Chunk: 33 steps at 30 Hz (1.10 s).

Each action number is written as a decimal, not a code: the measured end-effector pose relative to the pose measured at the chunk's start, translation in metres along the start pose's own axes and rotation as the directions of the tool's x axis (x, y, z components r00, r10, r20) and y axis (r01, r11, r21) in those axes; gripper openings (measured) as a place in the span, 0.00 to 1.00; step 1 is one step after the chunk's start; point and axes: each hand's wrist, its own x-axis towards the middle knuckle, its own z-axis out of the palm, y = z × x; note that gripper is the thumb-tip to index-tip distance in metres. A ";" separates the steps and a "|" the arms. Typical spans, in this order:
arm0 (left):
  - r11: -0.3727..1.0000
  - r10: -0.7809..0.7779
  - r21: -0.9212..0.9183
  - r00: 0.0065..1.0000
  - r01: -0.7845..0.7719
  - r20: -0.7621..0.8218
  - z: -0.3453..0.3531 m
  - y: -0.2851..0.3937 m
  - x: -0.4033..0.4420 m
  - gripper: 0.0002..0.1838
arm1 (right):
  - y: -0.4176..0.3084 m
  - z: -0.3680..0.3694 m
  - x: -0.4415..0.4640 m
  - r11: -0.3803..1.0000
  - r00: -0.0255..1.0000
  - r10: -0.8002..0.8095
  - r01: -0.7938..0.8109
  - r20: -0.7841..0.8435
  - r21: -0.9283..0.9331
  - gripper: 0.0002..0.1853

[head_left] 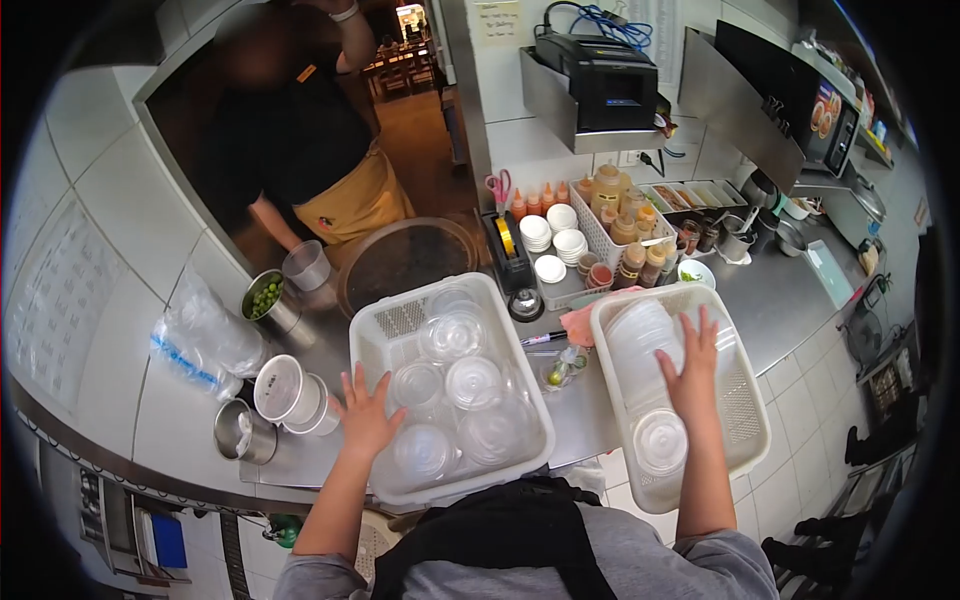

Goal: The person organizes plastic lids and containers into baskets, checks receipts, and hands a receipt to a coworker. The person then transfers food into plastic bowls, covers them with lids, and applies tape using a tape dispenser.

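While the left hand (pixel 368 418), fingers spread, is at the left rim of a white basket (pixel 455 487) of clear round containers (pixel 474 382), the right hand (pixel 690 370) splays over stacked translucent plasticware (pixel 638 340) in a 2nd basket (pixel 745 410); contact is unclear. Beyond: sauce bottles (pixel 606 187) and 1 aproned person (pixel 310 140).

This looks like a restaurant kitchen: a steel worktop (pixel 745 305) carries sauce bottles (pixel 606 188), stacks of small white bowls (pixel 570 244) and a call bell (pixel 525 304), with baskets (pixel 534 390) of clear plastic containers (pixel 474 382) at its edge. A receipt printer (pixel 600 85) and a microwave (pixel 832 128) sit above. Beyond an opening stands an aproned person (pixel 300 140), with tables and chairs (pixel 400 72) behind.
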 end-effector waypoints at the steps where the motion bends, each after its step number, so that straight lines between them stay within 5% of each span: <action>1: 0.996 -0.071 -0.056 0.995 0.076 0.075 0.002 -0.008 -0.002 0.42 | -0.019 0.006 -0.003 0.989 0.990 -0.135 0.138 -0.050 0.056 0.39; 3: 0.982 -0.137 -0.109 0.979 0.154 0.149 0.017 -0.025 0.001 0.42 | -0.075 0.014 -0.013 0.958 0.965 -0.255 0.245 0.054 0.148 0.39; 5: 0.865 0.002 -0.500 0.999 -0.029 -0.054 0.051 -0.045 0.003 0.43 | -0.118 0.040 -0.024 0.893 0.908 -0.401 0.358 0.122 0.272 0.40; 6: 0.864 0.004 -0.503 0.999 -0.029 -0.051 0.041 -0.039 0.000 0.43 | -0.139 0.053 -0.031 0.869 0.878 -0.456 0.404 0.148 0.284 0.39; 8: 0.997 -0.035 0.070 0.998 0.031 0.055 0.007 -0.007 -0.006 0.41 | -0.173 0.081 -0.046 0.845 0.844 -0.506 0.445 0.176 0.296 0.39; 9: 0.997 -0.032 0.069 0.998 0.028 0.058 0.008 -0.003 -0.004 0.41 | -0.187 0.096 -0.053 0.836 0.808 -0.534 0.461 0.250 0.296 0.39; 11: 0.948 0.293 0.154 0.954 -0.279 -0.070 0.016 -0.002 -0.009 0.37 | -0.191 0.127 -0.072 0.829 0.763 -0.554 0.471 0.333 0.301 0.39; 16: 0.940 0.337 0.032 0.941 -0.338 0.039 0.040 -0.004 -0.005 0.28 | -0.175 0.175 -0.099 0.769 0.523 -0.501 0.635 0.690 0.077 0.34; 18: 0.953 0.302 -0.017 0.945 -0.302 0.124 0.043 -0.007 -0.006 0.26 | -0.172 0.181 -0.099 0.781 0.529 -0.492 0.620 0.692 0.081 0.33; 27: 0.912 0.409 -0.028 0.912 -0.408 0.017 0.026 -0.002 -0.009 0.20 | -0.169 0.179 -0.101 0.795 0.559 -0.529 0.591 0.639 0.141 0.28; 29: 0.945 0.293 0.013 0.863 -0.327 0.413 0.007 0.008 -0.005 0.19 | -0.172 0.173 -0.097 0.797 0.570 -0.542 0.582 0.617 0.163 0.26; 33: 0.916 0.368 -0.020 0.819 -0.401 0.441 0.017 0.005 -0.004 0.24 | -0.182 0.164 -0.100 0.792 0.499 -0.487 0.599 0.717 0.121 0.23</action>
